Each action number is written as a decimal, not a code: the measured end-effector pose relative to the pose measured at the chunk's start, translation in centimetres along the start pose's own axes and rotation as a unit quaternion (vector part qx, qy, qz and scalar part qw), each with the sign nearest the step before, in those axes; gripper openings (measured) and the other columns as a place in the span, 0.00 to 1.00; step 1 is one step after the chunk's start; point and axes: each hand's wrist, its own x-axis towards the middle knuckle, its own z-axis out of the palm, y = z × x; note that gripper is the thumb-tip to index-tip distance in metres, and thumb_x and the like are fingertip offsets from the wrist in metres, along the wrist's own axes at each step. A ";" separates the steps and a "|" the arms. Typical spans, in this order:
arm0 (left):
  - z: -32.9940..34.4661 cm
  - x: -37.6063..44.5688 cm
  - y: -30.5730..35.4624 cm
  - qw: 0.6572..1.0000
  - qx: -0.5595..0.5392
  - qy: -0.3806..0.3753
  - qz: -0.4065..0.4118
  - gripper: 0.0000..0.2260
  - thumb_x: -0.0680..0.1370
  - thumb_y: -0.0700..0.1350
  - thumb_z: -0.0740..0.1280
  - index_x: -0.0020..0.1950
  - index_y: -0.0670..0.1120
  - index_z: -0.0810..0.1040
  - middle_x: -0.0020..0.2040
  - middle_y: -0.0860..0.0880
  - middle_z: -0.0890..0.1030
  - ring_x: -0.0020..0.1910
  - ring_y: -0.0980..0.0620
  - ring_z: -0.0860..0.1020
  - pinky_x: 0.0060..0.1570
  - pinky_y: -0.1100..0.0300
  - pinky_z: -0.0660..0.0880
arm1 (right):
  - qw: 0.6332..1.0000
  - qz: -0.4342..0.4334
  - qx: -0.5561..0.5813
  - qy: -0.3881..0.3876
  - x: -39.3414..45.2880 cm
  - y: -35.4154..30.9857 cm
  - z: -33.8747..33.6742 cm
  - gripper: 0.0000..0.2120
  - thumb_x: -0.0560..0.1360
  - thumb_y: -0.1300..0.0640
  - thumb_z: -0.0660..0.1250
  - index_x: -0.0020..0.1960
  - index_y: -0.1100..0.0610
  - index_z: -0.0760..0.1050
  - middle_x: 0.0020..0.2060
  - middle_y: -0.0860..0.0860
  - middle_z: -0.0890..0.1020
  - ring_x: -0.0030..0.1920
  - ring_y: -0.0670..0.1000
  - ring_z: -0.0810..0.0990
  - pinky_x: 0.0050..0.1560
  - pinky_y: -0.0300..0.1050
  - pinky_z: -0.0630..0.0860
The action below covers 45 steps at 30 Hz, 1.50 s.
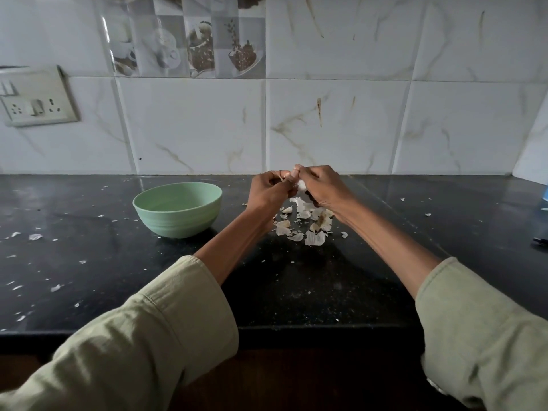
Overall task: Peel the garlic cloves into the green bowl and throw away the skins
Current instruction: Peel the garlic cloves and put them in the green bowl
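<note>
A pale green bowl (178, 210) stands on the black counter, left of my hands. My left hand (271, 191) and my right hand (321, 185) meet above the counter near the wall, fingers curled together round a white garlic clove (301, 184) pinched between them. Below the hands lies a heap of papery garlic skins (314, 237) with a few cloves (284, 223) among them. How much skin is left on the held clove is hidden by my fingers. The bowl's inside looks bare from this angle.
Small skin flakes (35, 236) are scattered over the counter (296, 280), mostly at the left. A tiled wall with a switch socket (35, 97) rises behind. A blue object (545, 195) and a dark object (540, 241) sit at the right edge.
</note>
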 end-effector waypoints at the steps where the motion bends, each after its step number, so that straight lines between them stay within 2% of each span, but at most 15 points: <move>1: -0.1 0.0 0.0 1.000 0.007 -0.001 0.000 0.16 0.81 0.46 0.73 0.53 0.32 0.82 0.37 0.45 0.80 0.36 0.53 0.78 0.47 0.60 0.79 | 1.000 0.001 -0.006 -0.008 0.0 0.1 -0.1 0.25 0.86 0.45 0.59 0.44 0.65 0.78 0.18 0.41 0.58 0.19 0.43 0.58 0.32 0.45 0.57; 5: -0.4 0.1 0.6 0.997 0.069 -0.017 -0.021 0.15 0.82 0.49 0.72 0.54 0.35 0.83 0.37 0.48 0.83 0.36 0.54 0.79 0.44 0.60 0.80 | 0.996 0.000 -0.039 -0.075 -0.3 0.3 0.0 0.27 0.86 0.41 0.56 0.37 0.58 0.74 0.24 0.46 0.61 0.21 0.42 0.59 0.33 0.43 0.61; 7: -0.6 0.1 1.3 0.993 0.100 -0.036 -0.045 0.10 0.83 0.46 0.70 0.52 0.38 0.82 0.36 0.50 0.84 0.37 0.54 0.80 0.40 0.62 0.78 | 0.992 -0.003 -0.067 -0.107 0.0 0.5 -0.1 0.27 0.86 0.41 0.54 0.44 0.61 0.78 0.29 0.52 0.66 0.28 0.47 0.65 0.36 0.45 0.63; 9: -0.9 -0.1 1.9 0.988 0.137 -0.054 -0.054 0.08 0.84 0.43 0.66 0.51 0.40 0.81 0.37 0.48 0.84 0.37 0.52 0.80 0.35 0.64 0.75 | 0.987 0.002 -0.078 -0.138 0.2 0.8 -0.6 0.25 0.86 0.42 0.53 0.49 0.61 0.78 0.31 0.52 0.68 0.31 0.50 0.67 0.35 0.45 0.65; 13: -1.5 -0.4 2.1 0.980 0.189 -0.052 -0.041 0.13 0.80 0.38 0.59 0.46 0.39 0.83 0.38 0.41 0.84 0.33 0.51 0.80 0.30 0.68 0.73 | 0.976 0.005 -0.071 -0.207 0.3 1.2 -2.0 0.19 0.82 0.43 0.66 0.44 0.60 0.76 0.28 0.48 0.79 0.26 0.46 0.77 0.28 0.40 0.75; 16: -1.6 -0.4 1.7 0.975 0.209 -0.056 -0.045 0.12 0.82 0.38 0.58 0.50 0.38 0.82 0.39 0.41 0.86 0.34 0.50 0.81 0.28 0.69 0.73 | 0.959 -0.011 -0.146 -0.241 0.5 1.4 -2.3 0.16 0.77 0.45 0.73 0.45 0.58 0.79 0.37 0.53 0.86 0.29 0.45 0.81 0.32 0.38 0.78; 20: -1.6 0.2 1.3 0.965 0.245 -0.080 -0.054 0.12 0.83 0.41 0.62 0.53 0.36 0.83 0.43 0.42 0.86 0.36 0.49 0.82 0.30 0.66 0.74 | 0.957 -0.012 -0.174 -0.233 0.8 1.8 -2.2 0.19 0.70 0.44 0.79 0.47 0.60 0.83 0.41 0.58 0.86 0.31 0.47 0.80 0.34 0.41 0.75; 25: -1.6 0.0 1.0 0.962 0.242 -0.115 -0.047 0.15 0.84 0.48 0.67 0.53 0.36 0.83 0.42 0.45 0.86 0.36 0.50 0.84 0.36 0.58 0.77 | 0.963 -0.047 -0.167 -0.207 0.6 1.6 -2.5 0.15 0.69 0.53 0.82 0.48 0.60 0.84 0.38 0.50 0.81 0.37 0.48 0.73 0.40 0.45 0.66; 29: -1.6 -0.2 1.3 0.961 0.249 -0.116 -0.037 0.16 0.84 0.50 0.68 0.55 0.36 0.82 0.38 0.51 0.86 0.34 0.54 0.84 0.31 0.64 0.77 | 0.962 -0.044 -0.183 -0.197 0.5 1.4 -2.9 0.11 0.70 0.58 0.82 0.48 0.61 0.84 0.45 0.55 0.86 0.42 0.50 0.78 0.42 0.44 0.69; 32: -1.8 0.0 1.3 0.960 0.253 -0.118 -0.023 0.16 0.84 0.51 0.68 0.56 0.37 0.83 0.46 0.47 0.87 0.36 0.54 0.83 0.32 0.65 0.77 | 0.964 -0.046 -0.182 -0.187 0.6 1.3 -2.9 0.10 0.70 0.59 0.81 0.49 0.61 0.84 0.47 0.56 0.86 0.44 0.51 0.80 0.43 0.44 0.72; 34: -1.8 0.1 1.4 0.966 0.231 -0.115 -0.016 0.18 0.85 0.54 0.65 0.57 0.39 0.82 0.51 0.41 0.86 0.40 0.52 0.82 0.37 0.62 0.78 | 0.963 -0.043 -0.191 -0.185 0.7 1.3 -3.0 0.11 0.70 0.59 0.81 0.48 0.60 0.82 0.44 0.54 0.86 0.43 0.49 0.81 0.41 0.42 0.72; 37: -1.6 0.0 1.9 0.973 0.201 -0.112 0.000 0.23 0.83 0.60 0.65 0.57 0.39 0.80 0.49 0.44 0.85 0.41 0.53 0.83 0.40 0.61 0.78 | 0.964 -0.041 -0.191 -0.180 0.5 0.9 -3.0 0.13 0.69 0.58 0.82 0.51 0.56 0.82 0.41 0.47 0.84 0.40 0.45 0.80 0.38 0.38 0.71; 41: -1.4 0.1 1.4 0.964 0.244 -0.101 0.028 0.13 0.79 0.48 0.75 0.52 0.39 0.81 0.47 0.44 0.85 0.38 0.55 0.84 0.35 0.67 0.75 | 0.972 -0.055 -0.164 -0.160 0.6 1.2 -3.1 0.13 0.65 0.58 0.85 0.44 0.51 0.83 0.32 0.39 0.82 0.32 0.35 0.77 0.33 0.31 0.67; 43: -1.6 0.3 1.2 0.964 0.249 -0.090 0.029 0.09 0.79 0.44 0.74 0.52 0.39 0.80 0.48 0.43 0.86 0.38 0.54 0.84 0.36 0.64 0.75 | 0.972 -0.056 -0.167 -0.154 0.7 1.2 -3.1 0.13 0.64 0.57 0.85 0.43 0.51 0.82 0.30 0.39 0.80 0.30 0.35 0.76 0.32 0.30 0.66; 45: -1.6 0.1 1.4 0.967 0.237 -0.093 0.031 0.12 0.79 0.47 0.73 0.55 0.40 0.78 0.48 0.43 0.86 0.39 0.52 0.85 0.37 0.61 0.77 | 0.972 -0.060 -0.164 -0.158 0.7 1.2 -3.1 0.14 0.64 0.56 0.86 0.41 0.47 0.82 0.34 0.42 0.82 0.35 0.41 0.77 0.35 0.36 0.69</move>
